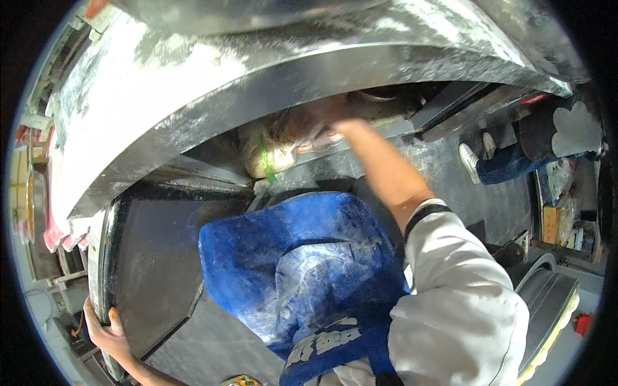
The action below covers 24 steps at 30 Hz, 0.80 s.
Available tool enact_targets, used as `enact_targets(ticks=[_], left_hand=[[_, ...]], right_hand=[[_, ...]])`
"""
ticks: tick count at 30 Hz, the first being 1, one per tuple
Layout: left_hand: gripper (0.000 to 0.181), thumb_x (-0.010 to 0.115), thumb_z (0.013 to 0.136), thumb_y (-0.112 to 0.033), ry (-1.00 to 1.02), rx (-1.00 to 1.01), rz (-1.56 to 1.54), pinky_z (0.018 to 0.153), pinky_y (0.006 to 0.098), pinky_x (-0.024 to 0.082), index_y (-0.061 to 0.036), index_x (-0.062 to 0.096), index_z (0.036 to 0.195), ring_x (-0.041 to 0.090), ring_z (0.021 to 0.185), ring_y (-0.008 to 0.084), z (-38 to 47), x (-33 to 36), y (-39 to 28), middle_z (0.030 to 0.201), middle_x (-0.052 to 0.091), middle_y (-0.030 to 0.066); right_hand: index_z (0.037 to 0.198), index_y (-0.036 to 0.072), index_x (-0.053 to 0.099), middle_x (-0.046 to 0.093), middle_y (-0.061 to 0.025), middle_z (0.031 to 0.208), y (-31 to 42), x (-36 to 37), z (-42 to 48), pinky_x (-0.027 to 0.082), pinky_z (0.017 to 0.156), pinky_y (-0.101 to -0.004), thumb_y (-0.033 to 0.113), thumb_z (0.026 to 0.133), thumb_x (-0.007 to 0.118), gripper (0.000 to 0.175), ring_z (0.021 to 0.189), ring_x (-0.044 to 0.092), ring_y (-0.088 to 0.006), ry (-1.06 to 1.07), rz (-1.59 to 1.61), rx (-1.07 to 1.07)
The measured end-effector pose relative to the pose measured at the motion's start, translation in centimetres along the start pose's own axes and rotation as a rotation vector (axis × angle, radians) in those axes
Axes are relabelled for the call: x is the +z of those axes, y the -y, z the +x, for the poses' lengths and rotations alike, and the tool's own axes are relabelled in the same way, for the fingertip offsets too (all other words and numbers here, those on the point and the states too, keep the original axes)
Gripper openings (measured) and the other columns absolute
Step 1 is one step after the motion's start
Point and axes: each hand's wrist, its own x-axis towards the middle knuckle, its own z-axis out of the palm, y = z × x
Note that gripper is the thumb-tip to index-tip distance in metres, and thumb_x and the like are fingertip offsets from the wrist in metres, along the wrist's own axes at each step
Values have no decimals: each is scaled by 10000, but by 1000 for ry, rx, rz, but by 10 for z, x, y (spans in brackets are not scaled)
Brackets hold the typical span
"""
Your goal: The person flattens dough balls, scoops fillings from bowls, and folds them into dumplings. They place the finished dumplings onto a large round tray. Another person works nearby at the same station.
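At the far left my left hand (pixel 104 333) grips the outer edge of a dark door (pixel 154 260), which stands swung out below a metal worktop (pixel 318 70). My right hand (pixel 333 116) reaches into the space under the worktop; it is blurred and partly in shadow. Around it lie clear plastic bags (pixel 304 130) whose contents are hard to make out. A pale bag with a green tie (pixel 265 159) sits just left of them, at the front of the compartment. Whether my right fingers hold anything cannot be seen.
White powder dusts the worktop and my blue apron (pixel 309 260). On the right, another person's legs in jeans (pixel 502 166) and white shoes (pixel 468 161) are on the dark floor (pixel 502 207). Shelves with a cardboard box (pixel 549 224) and a dark, ridged round object (pixel 545 309) stand beyond.
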Motion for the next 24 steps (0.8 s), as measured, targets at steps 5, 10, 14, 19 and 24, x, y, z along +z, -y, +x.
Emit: enact_targets(ticks=[5, 10, 14, 19, 24], left_hand=[[757, 733, 1011, -544, -14, 27, -54, 1095, 458, 500, 68, 622, 1443, 675, 1270, 434, 29, 23, -21, 1361, 704, 278], [733, 738, 1015, -518, 36, -82, 60, 1089, 442, 503, 50, 617, 1463, 675, 1280, 413, -9, -4, 7, 1383, 702, 260], [686, 743, 1034, -436, 46, -68, 71, 1091, 435, 501, 69, 597, 1476, 671, 1289, 421, 1, 13, 19, 1396, 693, 277], [807, 736, 1031, -490, 57, -48, 32, 1151, 443, 467, 143, 541, 1493, 631, 1342, 447, 2, 33, 32, 1445, 648, 313], [889, 707, 1024, -577, 195, -128, 126, 1162, 459, 461, 160, 533, 1490, 612, 1365, 464, 19, 6, 10, 1453, 624, 352]], right_hand=[[1538, 42, 540, 563, -270, 1535, 25, 66, -2, 478, 1163, -506, 383, 1055, 575, 592, 1418, 548, -433, 77, 123, -84], [1379, 108, 700, 694, -210, 1371, -11, 66, -24, 551, 1063, -486, 357, 1072, 583, 413, 1224, 678, -384, 122, 414, -36], [1420, 169, 670, 688, -133, 1424, -210, 99, -47, 600, 1000, -482, 307, 1101, 554, 366, 1197, 698, -331, -246, 659, 626], [1367, 152, 631, 705, -122, 1292, -298, 106, -37, 635, 859, -480, 247, 1090, 591, 296, 1095, 703, -312, -387, 2059, 1078], [1276, 74, 627, 700, -157, 1143, -275, 87, -11, 612, 711, -429, 213, 1075, 566, 252, 926, 697, -310, -397, 1868, 1078]])
